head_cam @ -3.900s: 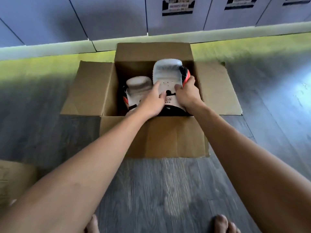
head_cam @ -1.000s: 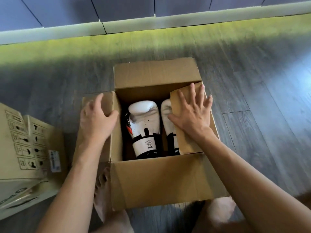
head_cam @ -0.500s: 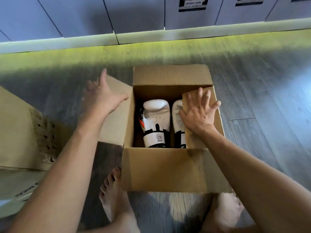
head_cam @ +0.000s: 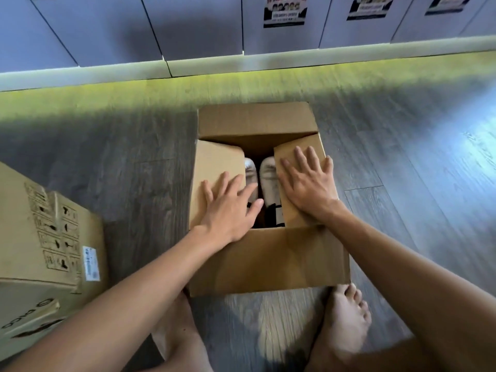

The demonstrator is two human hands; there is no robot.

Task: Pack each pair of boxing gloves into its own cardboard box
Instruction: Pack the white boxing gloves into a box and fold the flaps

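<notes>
A brown cardboard box (head_cam: 268, 259) stands on the floor in front of me. Inside it, a pair of white boxing gloves (head_cam: 268, 175) with black cuffs shows through the gap between the two side flaps. My left hand (head_cam: 230, 208) lies flat on the left flap (head_cam: 214, 167), fingers spread, pressing it down over the box. My right hand (head_cam: 306, 181) lies flat on the right flap (head_cam: 292, 149) in the same way. The far flap (head_cam: 255, 119) and the near flap stand open. Most of each glove is hidden under the flaps.
A second, closed cardboard box (head_cam: 45, 237) with printed handling symbols and a label sits to the left on the grey wood floor. My bare feet (head_cam: 346, 318) are just below the open box. A row of grey locker doors (head_cam: 188, 25) runs along the back.
My left hand has swung the left flap from lying outward to folded over the box and now presses on it. The right hand stays on the right flap.
</notes>
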